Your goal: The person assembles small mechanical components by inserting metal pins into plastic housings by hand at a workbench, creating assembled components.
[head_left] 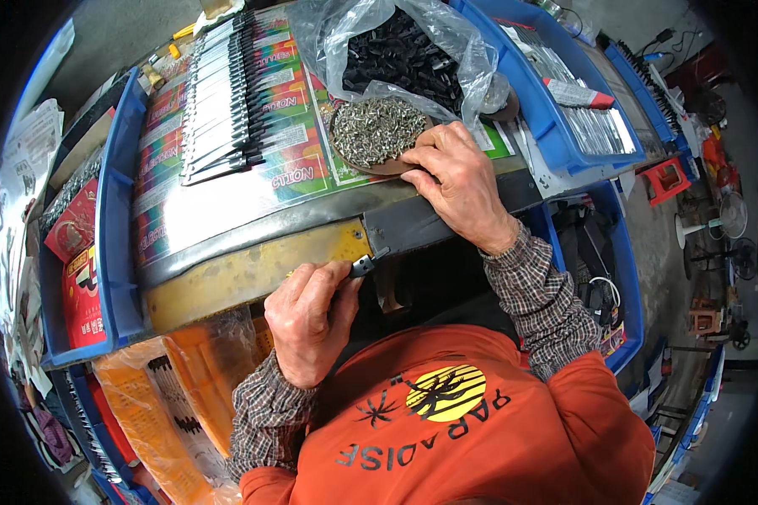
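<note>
My left hand (310, 316) is closed in a pinch on a small black knife-handle-like piece (362, 266) with holes in its end. It holds this piece at the table's front edge, beside a short metal pin (381, 252). My right hand (461, 187) is at the near right rim of a round brown dish (382, 169) heaped with small silvery rivets (377, 130). Its thumb and forefinger are bent toward each other, with the other fingers curled. Whatever lies between those fingertips is too small to make out. Behind the dish, a clear plastic bag (478, 63) holds many black parts (400, 55).
A row of silvery blades with black ends (219, 101) lies on the colourful printed table cover (290, 189) to the left. Blue trays flank the table, the right one (577, 156) containing metal strips. Orange plastic packaging (156, 404) sits below the left edge.
</note>
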Motion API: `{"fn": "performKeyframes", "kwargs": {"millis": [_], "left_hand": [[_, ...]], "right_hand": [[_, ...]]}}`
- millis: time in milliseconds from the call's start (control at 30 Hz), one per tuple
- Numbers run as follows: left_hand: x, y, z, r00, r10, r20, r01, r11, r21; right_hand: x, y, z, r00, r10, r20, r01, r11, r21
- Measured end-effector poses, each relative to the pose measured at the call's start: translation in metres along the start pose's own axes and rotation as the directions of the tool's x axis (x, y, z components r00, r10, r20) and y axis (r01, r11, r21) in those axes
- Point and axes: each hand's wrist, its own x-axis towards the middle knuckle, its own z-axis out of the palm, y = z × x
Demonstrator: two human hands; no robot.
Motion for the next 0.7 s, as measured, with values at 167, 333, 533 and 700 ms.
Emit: {"fn": "performKeyframes", "kwargs": {"millis": [167,333,533,700], "left_hand": [[0.001,0.002,0.0,1.0,0.002,0.003,-0.002,1.0,0.006],[0.001,0.006,-0.003,0.999,-0.03,0.03,0.031,0.999,-0.043],[-0.003,0.01,-0.001,0.996,-0.071,0.053,0.076,0.993,-0.096],[-0.004,0.02,-0.001,0.988,-0.103,0.118,0.115,0.987,-0.108]], "right_hand": [[0.002,0.006,-0.002,1.0,-0.023,0.003,0.023,0.999,0.041],[0.007,0.009,-0.005,0.997,-0.054,-0.046,0.058,0.994,0.095],[-0.012,-0.034,-0.019,0.998,0.034,0.056,-0.053,0.92,0.389],[-0.032,-0.059,-0.02,0.986,0.071,0.148,-0.152,0.735,0.661]]}}
